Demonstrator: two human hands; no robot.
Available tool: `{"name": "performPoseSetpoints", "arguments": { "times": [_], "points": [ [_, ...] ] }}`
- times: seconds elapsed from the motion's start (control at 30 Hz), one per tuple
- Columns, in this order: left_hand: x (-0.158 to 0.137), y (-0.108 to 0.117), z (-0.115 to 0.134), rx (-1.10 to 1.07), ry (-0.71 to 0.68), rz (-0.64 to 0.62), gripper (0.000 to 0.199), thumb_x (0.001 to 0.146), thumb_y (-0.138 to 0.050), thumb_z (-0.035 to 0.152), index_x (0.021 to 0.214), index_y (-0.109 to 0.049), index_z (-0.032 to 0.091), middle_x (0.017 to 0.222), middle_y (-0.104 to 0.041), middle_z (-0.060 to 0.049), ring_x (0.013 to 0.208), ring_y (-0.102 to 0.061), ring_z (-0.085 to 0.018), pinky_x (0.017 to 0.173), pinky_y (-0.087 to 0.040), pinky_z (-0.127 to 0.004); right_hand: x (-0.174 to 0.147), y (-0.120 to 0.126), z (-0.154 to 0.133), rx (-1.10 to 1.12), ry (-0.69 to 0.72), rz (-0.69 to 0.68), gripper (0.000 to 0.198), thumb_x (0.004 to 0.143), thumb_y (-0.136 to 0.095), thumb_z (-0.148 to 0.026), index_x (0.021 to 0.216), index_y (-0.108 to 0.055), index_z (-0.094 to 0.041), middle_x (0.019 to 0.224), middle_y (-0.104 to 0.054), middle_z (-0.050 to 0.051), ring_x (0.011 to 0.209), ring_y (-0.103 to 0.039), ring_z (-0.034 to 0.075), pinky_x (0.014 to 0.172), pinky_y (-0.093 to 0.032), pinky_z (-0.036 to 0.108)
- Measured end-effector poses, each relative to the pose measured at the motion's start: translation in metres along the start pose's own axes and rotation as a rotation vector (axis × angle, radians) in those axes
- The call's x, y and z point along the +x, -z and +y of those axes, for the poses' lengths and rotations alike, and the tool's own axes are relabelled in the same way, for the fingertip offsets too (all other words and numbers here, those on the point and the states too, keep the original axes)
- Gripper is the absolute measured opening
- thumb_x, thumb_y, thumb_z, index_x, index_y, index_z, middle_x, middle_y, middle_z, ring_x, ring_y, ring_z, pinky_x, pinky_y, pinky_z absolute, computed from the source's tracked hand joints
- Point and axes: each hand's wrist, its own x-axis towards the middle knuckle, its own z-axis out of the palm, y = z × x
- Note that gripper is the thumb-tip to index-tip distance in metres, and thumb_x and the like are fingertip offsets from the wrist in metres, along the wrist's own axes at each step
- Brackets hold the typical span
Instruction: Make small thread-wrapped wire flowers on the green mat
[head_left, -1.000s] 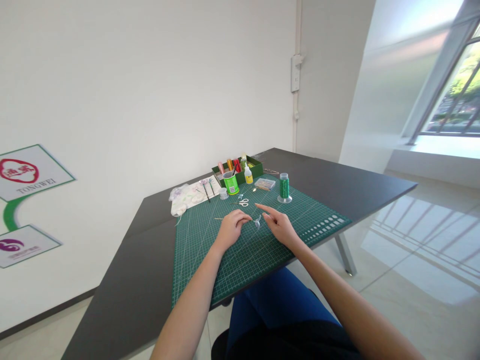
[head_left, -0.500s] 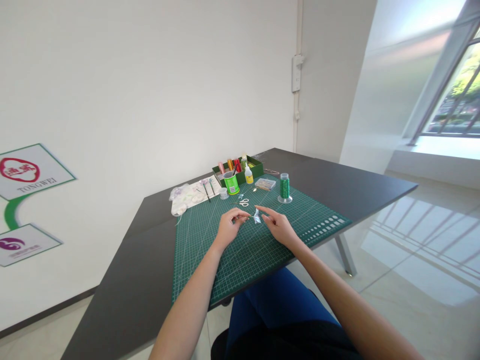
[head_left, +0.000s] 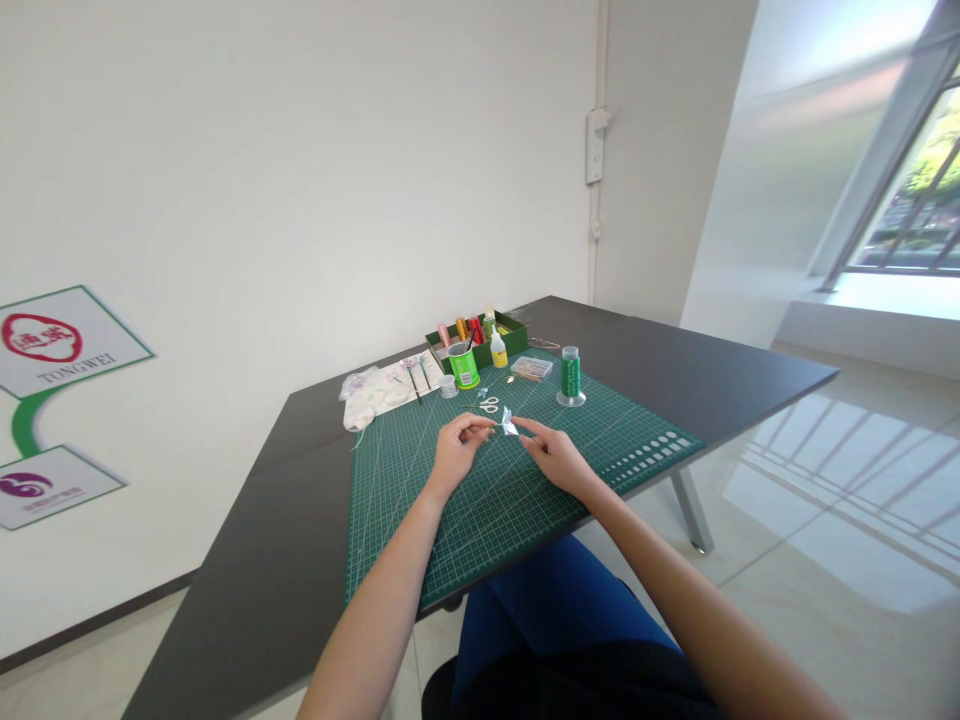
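Blue flower (head_left: 508, 425), axis L-R, petals twd R hand (head_left: 561, 459) (fingers (head_left: 530, 427) apart), stem (head_left: 498, 426) pinched in L hand (head_left: 456, 450)

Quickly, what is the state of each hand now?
Left hand: closed, holding the stem of a pale blue flower-like piece.
Right hand: close beside it; grip cannot be told.

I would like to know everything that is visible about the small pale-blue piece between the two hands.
The pale-blue piece is small, shiny and thin-looking, with pointed, petal-like parts spreading from a thin stem. The left hand pinches it by the stem, over the green mat. Fingers of the right hand are at its right side; whether they touch is unclear.
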Motion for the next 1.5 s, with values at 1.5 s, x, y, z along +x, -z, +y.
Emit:
{"name": "performPoseSetpoints", "arguments": {
  "times": [1.5],
  "points": [
    [0.001,0.005,-0.015,-0.094,0.083,0.112,0.022,0.083,-0.065,0.031,0.097,-0.075,0.017,0.086,-0.07,-0.007,0.072,-0.063,-0.015,0.056,-0.045,-0.022,-0.002,0.001,-0.012,-0.072,0.024,-0.144,0.044,0.095,-0.045,-0.027,0.133,-0.062,-0.013,0.047,-0.034,-0.008,0.045,-0.027,0.011,0.051,-0.023,0.024]
  ]
}}
